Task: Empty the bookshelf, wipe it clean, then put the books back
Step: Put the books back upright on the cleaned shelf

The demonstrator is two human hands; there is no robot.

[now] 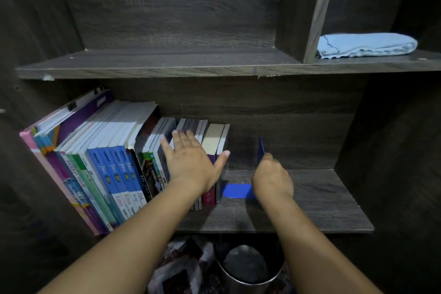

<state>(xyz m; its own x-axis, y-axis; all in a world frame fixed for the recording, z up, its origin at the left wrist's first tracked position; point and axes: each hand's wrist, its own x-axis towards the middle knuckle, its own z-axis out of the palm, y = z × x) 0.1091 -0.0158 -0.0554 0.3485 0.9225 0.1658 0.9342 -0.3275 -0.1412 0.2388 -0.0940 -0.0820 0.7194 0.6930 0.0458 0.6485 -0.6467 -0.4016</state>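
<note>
On the lower shelf (322, 203), you are resting your left hand (191, 162) flat on the top edges of the books (114, 162). Its fingers are lying straight and spread, pointing toward the back panel. The thumb is sticking out to the right and touching the outer face of the last book in the row.

Just to the right, your right hand (272, 176) is curling around the upright plate of the blue bookend (236, 191). The thumb is sitting near the plate's top edge, and the back of the hand is hiding the other fingers. The bookend's flat base is lying on the shelf board, pointing left toward the books and reaching the foot of the last one. A gap is showing between its upright plate and that book.

The books are standing spine-out along the left half of this shelf. The taller ones at the far left are leaning against the side wall. The right half of the board is showing bare wood.

On the upper shelf (167, 64), a folded blue cloth (365, 45) is lying in the right compartment, beyond the upright divider (317, 12).

Below the lower shelf, a metal bin (248, 267) is standing beside a crumpled plastic bag (176, 267).
</note>
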